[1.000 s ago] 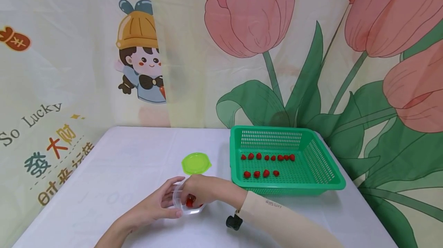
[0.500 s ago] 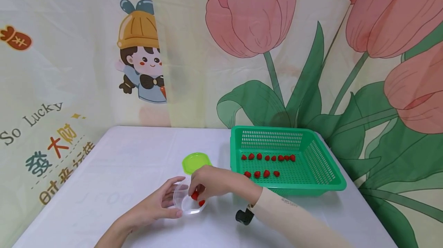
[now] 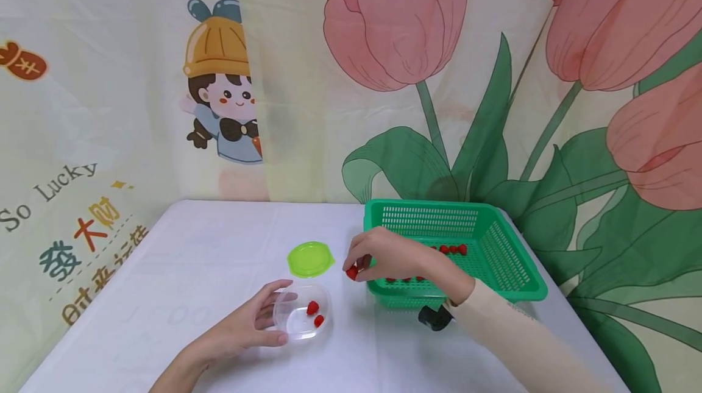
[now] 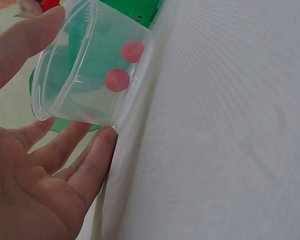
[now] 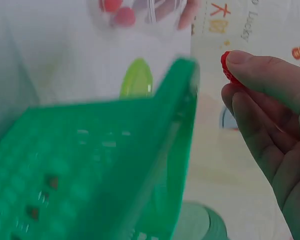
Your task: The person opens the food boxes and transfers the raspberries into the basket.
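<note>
My left hand (image 3: 244, 323) holds a clear plastic tub (image 4: 80, 102) on the white table, thumb and fingers set around its side. Two raspberries (image 4: 117, 80) lie in the bottom of the tub. Between thumb and fingertips, my right hand (image 3: 392, 253) pinches another raspberry (image 5: 227, 67). That hand is raised near the left rim of a green plastic basket (image 3: 518, 286). Inside the basket, more raspberries (image 3: 453, 249) lie in rows, partly hidden behind the right hand and forearm.
A bright green lid (image 3: 310, 259) lies flat on the table behind the tub. The white tablecloth (image 3: 230, 247) stretches away to the left. At the back hangs a printed curtain (image 3: 296, 76) with tulips and a cartoon figure.
My right hand has lifted a raspberry out of the tub and moved right and away, up to the basket's left edge. The left hand and tub have stayed put.
</note>
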### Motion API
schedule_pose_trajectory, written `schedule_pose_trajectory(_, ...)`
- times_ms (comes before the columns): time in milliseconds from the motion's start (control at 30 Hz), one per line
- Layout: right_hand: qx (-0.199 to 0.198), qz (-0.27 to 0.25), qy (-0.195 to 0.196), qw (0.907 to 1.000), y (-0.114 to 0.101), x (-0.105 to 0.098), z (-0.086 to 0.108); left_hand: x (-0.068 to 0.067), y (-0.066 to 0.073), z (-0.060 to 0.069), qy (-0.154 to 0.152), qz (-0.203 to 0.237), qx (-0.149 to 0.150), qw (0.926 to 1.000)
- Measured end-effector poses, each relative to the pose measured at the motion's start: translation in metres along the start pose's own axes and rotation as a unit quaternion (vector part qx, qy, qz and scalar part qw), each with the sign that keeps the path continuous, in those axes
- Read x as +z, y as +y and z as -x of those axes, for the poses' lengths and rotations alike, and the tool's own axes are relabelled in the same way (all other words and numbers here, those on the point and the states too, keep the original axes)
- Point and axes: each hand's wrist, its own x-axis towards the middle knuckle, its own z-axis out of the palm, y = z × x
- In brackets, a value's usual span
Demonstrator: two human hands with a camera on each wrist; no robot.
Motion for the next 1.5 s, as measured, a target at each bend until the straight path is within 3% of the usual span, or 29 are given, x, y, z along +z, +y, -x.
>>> schedule_pose_trajectory(367, 0.043, 0.032, 0.052, 0.9972, 0.056, -0.035, 0.081, 0.000, 0.001, 0.000, 0.002, -0.014, 0.002, 0.9999)
schedule_pose_trajectory(767, 0.126, 0.033, 0.063, 0.9894, 0.122, -0.028, 0.142, 0.000, -0.001, 0.001, 0.004, -0.008, -0.003, 0.9999)
schedule_pose_trajectory(1133, 0.150, 0.028, 0.055, 0.9868, 0.156, -0.005, 0.155, 0.001, 0.000, 0.000, 0.002, 0.001, -0.004, 1.0000)
schedule_pose_trajectory(1500, 0.172, 0.025, 0.043, 0.9838, 0.169, 0.007, 0.156, 0.000, 0.000, 0.000, 0.002, -0.004, -0.006, 1.0000)
